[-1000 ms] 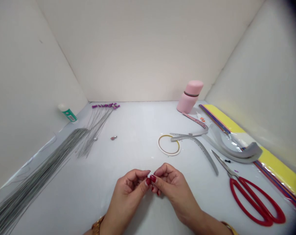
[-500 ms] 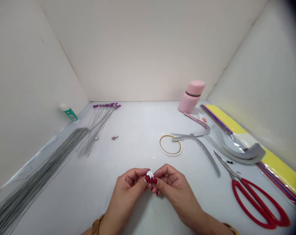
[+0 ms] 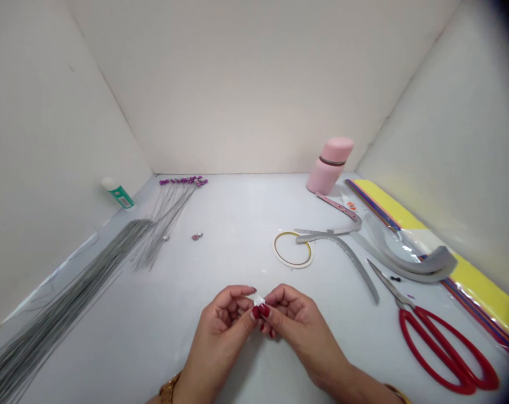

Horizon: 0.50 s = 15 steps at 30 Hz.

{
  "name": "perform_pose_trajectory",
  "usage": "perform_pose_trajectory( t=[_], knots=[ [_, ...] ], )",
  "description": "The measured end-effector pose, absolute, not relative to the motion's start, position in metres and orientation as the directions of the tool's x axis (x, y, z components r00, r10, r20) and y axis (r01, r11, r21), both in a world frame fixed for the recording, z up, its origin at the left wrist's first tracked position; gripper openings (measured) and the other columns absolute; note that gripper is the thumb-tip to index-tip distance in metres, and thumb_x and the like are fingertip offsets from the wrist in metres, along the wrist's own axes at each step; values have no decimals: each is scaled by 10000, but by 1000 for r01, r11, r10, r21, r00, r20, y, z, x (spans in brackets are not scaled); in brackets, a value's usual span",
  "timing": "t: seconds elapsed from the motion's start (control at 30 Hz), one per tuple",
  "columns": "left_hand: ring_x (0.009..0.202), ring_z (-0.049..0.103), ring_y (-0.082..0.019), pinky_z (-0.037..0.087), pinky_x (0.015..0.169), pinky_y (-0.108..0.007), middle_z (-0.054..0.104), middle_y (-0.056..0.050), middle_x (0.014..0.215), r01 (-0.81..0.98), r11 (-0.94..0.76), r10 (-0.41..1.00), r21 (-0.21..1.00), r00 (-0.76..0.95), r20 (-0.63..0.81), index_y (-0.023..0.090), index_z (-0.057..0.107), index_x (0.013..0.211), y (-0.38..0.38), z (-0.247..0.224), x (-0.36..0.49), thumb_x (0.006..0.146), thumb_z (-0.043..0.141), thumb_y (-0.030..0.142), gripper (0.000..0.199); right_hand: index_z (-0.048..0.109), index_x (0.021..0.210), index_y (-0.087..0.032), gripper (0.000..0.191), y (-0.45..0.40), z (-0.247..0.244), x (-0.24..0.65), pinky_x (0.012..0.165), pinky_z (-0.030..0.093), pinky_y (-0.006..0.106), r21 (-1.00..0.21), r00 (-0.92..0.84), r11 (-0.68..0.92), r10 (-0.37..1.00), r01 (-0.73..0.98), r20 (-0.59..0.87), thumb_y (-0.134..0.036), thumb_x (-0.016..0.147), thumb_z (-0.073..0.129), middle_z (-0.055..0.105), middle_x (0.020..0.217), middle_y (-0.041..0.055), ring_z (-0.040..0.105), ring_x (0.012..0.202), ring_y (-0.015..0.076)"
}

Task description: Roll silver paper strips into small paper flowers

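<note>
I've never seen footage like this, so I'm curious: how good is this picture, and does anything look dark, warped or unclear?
In the head view, the light is soft and even, with faint shadows under the left hand and right hand; the top-right corner fades to black; the wide lens stretches the red-handled scissors near the edge; the tiny white piece between the hands is too small to show clearly.

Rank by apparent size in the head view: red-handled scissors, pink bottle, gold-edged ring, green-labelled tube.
1. Red-handled scissors, though they sit nearest the camera.
2. Pink bottle and gold-edged ring: they look too alike to rank.
3. Green-labelled tube, the smallest.
</note>
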<state>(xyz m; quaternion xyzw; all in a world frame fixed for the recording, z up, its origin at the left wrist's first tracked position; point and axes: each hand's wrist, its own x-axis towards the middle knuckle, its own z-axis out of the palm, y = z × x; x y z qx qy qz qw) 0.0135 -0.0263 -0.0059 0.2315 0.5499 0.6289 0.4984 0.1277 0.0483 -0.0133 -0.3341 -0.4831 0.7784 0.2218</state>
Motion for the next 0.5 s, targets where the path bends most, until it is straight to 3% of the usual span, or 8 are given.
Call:
perform_pose_trajectory(
  t=[0.1, 0.3, 0.5],
  knots=[
    [622, 608, -128, 467, 594, -214, 668, -24, 651, -313, 119, 905, 942, -357, -233, 130, 634, 754, -27, -6, 14, 724, 645, 189, 67, 530, 669, -149, 252, 48, -15, 129, 491, 347, 194, -895, -673, -445, 675, -44, -303, -337, 679, 699, 577, 523, -29, 485, 502, 85],
    [624, 616, -126, 480, 593, -214, 665, -5, 669, -343, 101, 894, 934, -381, -237, 152, 634, 883, -27, -7, 14, 715, 657, 192, 173, 534, 665, -148, 251, 50, -15, 128, 484, 351, 191, -893, -663, -448, 680, -39, -313, -317, 656, 719, 563, 524, -36, 487, 497, 82],
    [674, 635, -156, 500, 640, -240, 718, -39, 730, -318, 119, 895, 941, -376, -240, 150, 687, 857, -28, -7, 13, 698, 669, 192, 166, 594, 775, -170, 183, 49, -15, 130, 503, 382, 196, -925, -654, -377, 711, -43, -259, -286, 682, 701, 580, 581, -33, 516, 529, 89]
  ],
)
